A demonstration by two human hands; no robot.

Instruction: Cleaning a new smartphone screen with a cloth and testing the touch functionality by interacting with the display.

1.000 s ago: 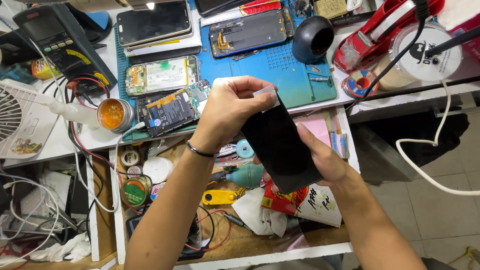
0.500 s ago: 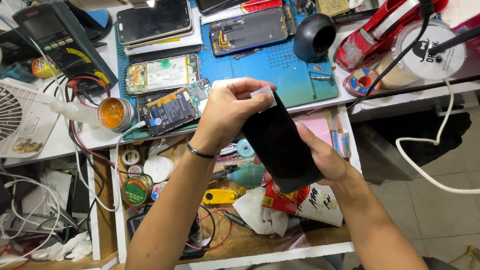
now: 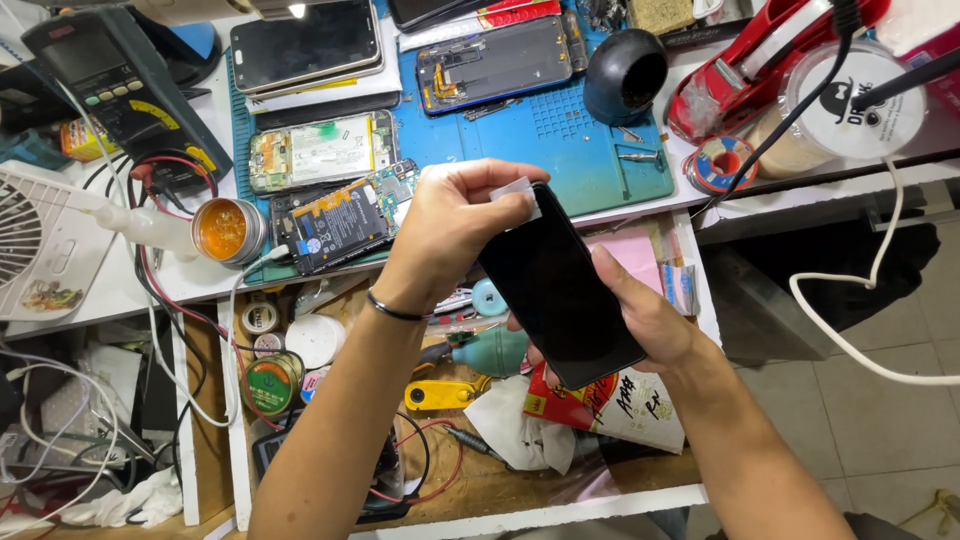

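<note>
A black phone (image 3: pixel 560 290) with a dark screen is held tilted above an open drawer. My right hand (image 3: pixel 640 320) grips it from below and along its right side. At the phone's top corner, my left hand (image 3: pixel 450 225) pinches a small white tab (image 3: pixel 515 192) between thumb and fingers. A thin black band circles my left wrist.
A blue work mat (image 3: pixel 560 140) holds opened phones (image 3: pixel 320 150) and circuit boards. Also there: a meter (image 3: pixel 110 80), a round tin of orange paste (image 3: pixel 222 228), a white fan (image 3: pixel 30 240), a black dome (image 3: pixel 625 75), a red tape dispenser (image 3: pixel 740 80). The drawer (image 3: pixel 480 480) holds tools, tape rolls and wires.
My left hand has shifted slightly at the phone's top corner, still pinching the white tab. The phone stays at almost the same tilt in my right hand.
</note>
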